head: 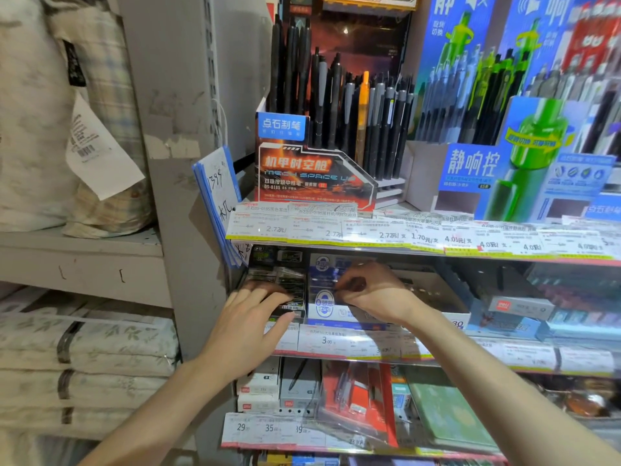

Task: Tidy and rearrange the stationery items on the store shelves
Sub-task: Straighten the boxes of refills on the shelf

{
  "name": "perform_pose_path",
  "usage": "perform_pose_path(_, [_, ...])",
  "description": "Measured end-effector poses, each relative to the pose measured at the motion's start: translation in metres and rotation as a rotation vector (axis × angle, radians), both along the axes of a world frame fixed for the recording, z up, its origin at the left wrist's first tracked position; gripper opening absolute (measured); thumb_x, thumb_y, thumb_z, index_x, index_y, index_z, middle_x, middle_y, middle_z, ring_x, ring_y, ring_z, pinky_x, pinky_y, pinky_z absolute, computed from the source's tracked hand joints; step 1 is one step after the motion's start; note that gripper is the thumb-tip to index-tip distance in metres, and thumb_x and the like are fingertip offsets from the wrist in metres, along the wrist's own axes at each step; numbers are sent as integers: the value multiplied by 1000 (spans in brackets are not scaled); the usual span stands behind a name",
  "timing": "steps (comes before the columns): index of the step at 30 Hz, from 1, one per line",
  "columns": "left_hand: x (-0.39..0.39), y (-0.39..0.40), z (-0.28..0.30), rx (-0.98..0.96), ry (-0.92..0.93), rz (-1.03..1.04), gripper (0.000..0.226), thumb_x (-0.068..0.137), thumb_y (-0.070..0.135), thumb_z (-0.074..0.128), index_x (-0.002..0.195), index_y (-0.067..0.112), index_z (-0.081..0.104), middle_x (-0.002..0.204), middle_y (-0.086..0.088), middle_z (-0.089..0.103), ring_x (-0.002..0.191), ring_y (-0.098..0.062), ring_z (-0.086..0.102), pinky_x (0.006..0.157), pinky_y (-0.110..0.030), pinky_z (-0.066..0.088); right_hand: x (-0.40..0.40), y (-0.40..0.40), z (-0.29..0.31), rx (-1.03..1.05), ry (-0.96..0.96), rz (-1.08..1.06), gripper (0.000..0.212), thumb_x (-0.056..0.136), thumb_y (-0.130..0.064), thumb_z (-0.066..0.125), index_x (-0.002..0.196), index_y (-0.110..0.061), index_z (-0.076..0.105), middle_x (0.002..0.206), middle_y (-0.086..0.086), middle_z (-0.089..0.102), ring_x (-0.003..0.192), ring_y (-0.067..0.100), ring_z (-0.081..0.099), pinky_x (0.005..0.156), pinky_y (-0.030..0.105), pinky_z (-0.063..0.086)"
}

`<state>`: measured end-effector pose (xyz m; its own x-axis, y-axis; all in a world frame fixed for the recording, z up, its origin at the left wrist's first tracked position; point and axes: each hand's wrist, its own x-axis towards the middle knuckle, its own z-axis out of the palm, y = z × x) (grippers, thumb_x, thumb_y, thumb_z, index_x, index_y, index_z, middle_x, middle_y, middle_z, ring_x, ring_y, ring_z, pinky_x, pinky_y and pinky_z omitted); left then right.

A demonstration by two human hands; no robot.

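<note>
With the left hand [250, 326] flat-fingered against the dark refill boxes [280, 287] on the middle shelf and the right hand [366, 292] curled over the blue-and-white box [327, 309] – its grasp unclear – a hard shove could topple the stack.

Red-orange display box [312, 176], blue corner tag; black pens [302, 79], one orange pen [364, 95]. Blue display [477, 169] with green pen graphic. Price labels [420, 235] white, yellow lower edge. Folded bedding [87, 351] pale leaf print, dark straps. Green notebook [447, 415]; red packs [356, 398].
</note>
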<state>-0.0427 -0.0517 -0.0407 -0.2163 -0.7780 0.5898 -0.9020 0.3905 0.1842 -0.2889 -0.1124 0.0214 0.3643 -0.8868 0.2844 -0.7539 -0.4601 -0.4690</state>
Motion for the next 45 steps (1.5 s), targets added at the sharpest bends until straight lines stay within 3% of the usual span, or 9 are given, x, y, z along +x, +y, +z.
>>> perform_pose_path(6, [-2,1,-2,-43,5,19,41,92,51,41,114,28,67,99,8,63,87,-23,55,80,-36,45,-3,12,-1,13,-55,-45,24,86,-36,73,106,-24,72,94,-6,73,85,11,68,80,33,57])
perform_pose_path(10, [-4,0,-5,-102,19,23,41,92,48,41,114,25,68,99,6,63,87,-23,53,79,-37,41,-16,36,-3,-113,-21,-214,33,92,-45,62,120,-26,66,100,-8,69,90,14,65,77,29,50])
perform_pose_path(13, [-6,0,-11,-159,23,16,41,92,44,43,115,21,68,102,4,62,89,-20,49,81,-34,35,-30,62,-17,-230,104,-387,52,91,-61,48,114,-19,69,92,5,73,90,30,66,78,40,51])
perform_pose_path(15, [-6,-1,-13,-195,34,9,41,92,41,44,116,18,68,105,1,62,93,-21,49,83,-36,36,-37,75,-34,-321,132,-470,64,89,-65,41,105,-10,69,87,7,64,88,32,58,79,42,47])
perform_pose_path(21, [-27,8,-15,-290,77,-91,31,89,27,57,116,12,66,115,-7,61,107,-32,54,90,-45,38,-55,99,-72,-440,209,-497,62,93,-56,50,129,-7,57,126,12,57,123,32,50,104,44,40])
perform_pose_path(29, [-85,13,-17,-297,56,-157,34,85,23,62,116,13,67,123,-8,60,114,-33,53,95,-46,38,-78,100,-87,-529,199,-403,53,94,-41,60,136,-11,54,137,14,50,130,36,45,109,47,38])
perform_pose_path(37, [-121,14,-25,-181,41,22,39,89,29,58,124,14,64,121,-6,57,117,-29,49,98,-47,39,-109,91,-80,-543,186,-227,42,95,-38,60,131,-16,57,126,8,53,119,31,47,104,44,40])
perform_pose_path(42, [-125,17,-23,-146,98,45,36,90,31,58,122,16,64,118,0,57,115,-25,48,99,-43,38,-114,81,-58,-505,184,-217,24,94,-40,54,109,-23,64,103,-1,59,102,25,50,82,38,43])
perform_pose_path(45, [-126,16,-21,-141,147,46,34,88,33,59,118,18,66,113,2,57,111,-23,48,97,-39,37,-111,73,-37,-443,205,-245,24,94,-40,54,93,-21,68,86,2,63,85,29,57,71,39,47])
